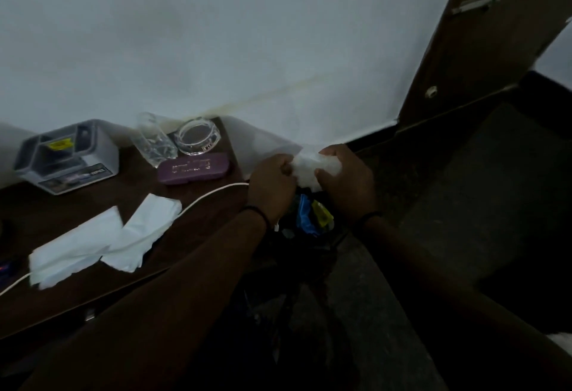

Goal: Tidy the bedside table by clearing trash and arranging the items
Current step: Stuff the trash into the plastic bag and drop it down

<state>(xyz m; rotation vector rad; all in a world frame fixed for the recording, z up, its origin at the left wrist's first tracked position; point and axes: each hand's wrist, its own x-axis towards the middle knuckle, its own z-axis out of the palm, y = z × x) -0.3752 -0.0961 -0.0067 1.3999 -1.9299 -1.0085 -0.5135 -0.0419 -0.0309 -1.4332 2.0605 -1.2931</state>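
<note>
Both the left hand (272,181) and right hand (343,178) have fingers clamped on one crumpled white tissue (312,167), held just above the dark trash bag (309,220) beside the bedside table (93,291); the drop looks straight down.

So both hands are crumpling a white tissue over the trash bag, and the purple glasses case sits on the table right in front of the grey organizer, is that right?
Not quite. In the head view the purple glasses case lies in front of the clear glass ashtray, well to the right of the grey organizer. The rest holds: left hand and right hand crumple the white tissue above the trash bag.
</note>
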